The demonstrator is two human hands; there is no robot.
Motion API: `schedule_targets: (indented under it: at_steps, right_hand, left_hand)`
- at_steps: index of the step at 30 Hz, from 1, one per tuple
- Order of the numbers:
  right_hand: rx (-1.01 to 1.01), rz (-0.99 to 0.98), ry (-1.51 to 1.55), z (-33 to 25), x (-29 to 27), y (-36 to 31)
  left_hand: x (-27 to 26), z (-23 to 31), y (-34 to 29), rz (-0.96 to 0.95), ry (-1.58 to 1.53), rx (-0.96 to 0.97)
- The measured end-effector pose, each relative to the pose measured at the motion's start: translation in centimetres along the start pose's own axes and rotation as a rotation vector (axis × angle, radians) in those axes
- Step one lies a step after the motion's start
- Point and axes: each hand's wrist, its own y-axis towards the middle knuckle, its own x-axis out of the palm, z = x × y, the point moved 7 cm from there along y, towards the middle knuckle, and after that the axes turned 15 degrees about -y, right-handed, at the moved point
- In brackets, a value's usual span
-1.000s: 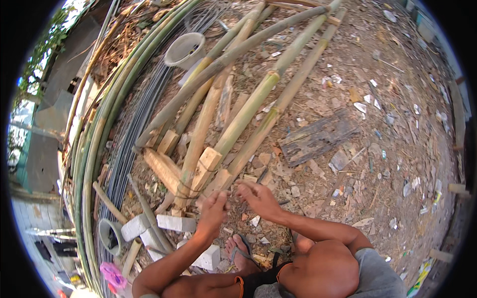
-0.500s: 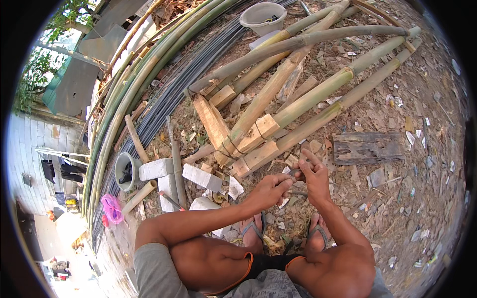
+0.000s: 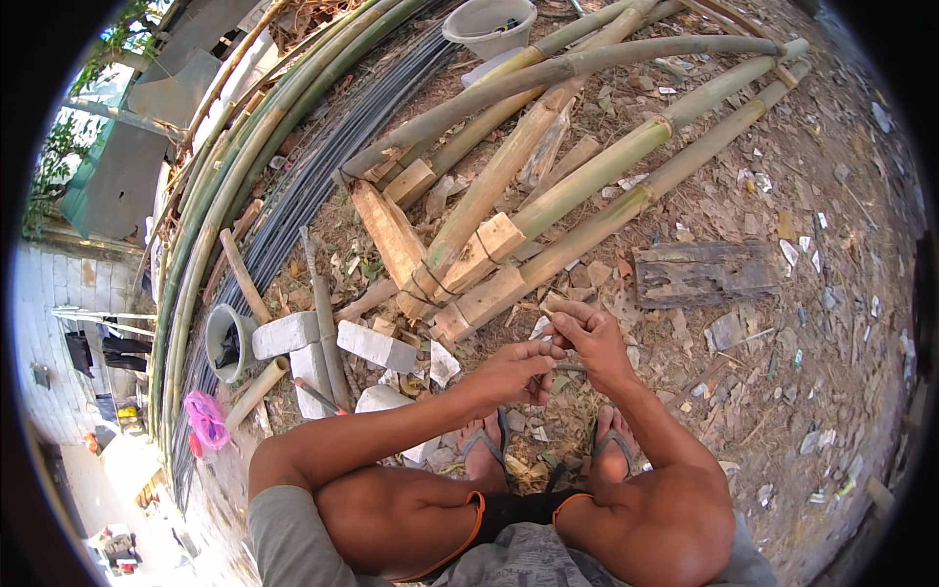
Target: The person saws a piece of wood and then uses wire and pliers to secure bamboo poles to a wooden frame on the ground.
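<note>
Green and tan bamboo poles (image 3: 641, 144) lie aslant on littered ground (image 3: 714, 411), squared timber blocks (image 3: 494, 241) at their near ends, thin dark wire (image 3: 421, 281) looped around one joint. Any small item between the left hand (image 3: 518, 373) and right hand (image 3: 593, 344) is too hidden to identify.

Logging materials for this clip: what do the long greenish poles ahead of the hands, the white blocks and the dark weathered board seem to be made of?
Greenish poles: probably bamboo, smooth, with ringed joints.
White blocks: matte and chalky, perhaps lightweight concrete; the exact mix can't be told.
Weathered board: apparently unpainted wood, rough and grey-brown, with lengthwise streaks and worn edges.
</note>
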Motion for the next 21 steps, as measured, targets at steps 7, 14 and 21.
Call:
schedule_targets:
  at_steps: [7,14,21]
  right_hand:
    - [0.036,-0.064,0.16,1.8,1.1,0.3]
    - [0.053,-0.14,0.43,-1.1,3.7,-0.7]
    - [-0.306,-0.502,-0.443,-4.0,11.3,-4.1]
  left_hand:
    - [0.2,0.3,-0.4,0.056,-0.24,-0.033]
    - [-0.2,4.4,-0.9,0.13,-0.292,0.221]
    - [-4.0,14.2,-4.2,0.473,-0.567,0.793]
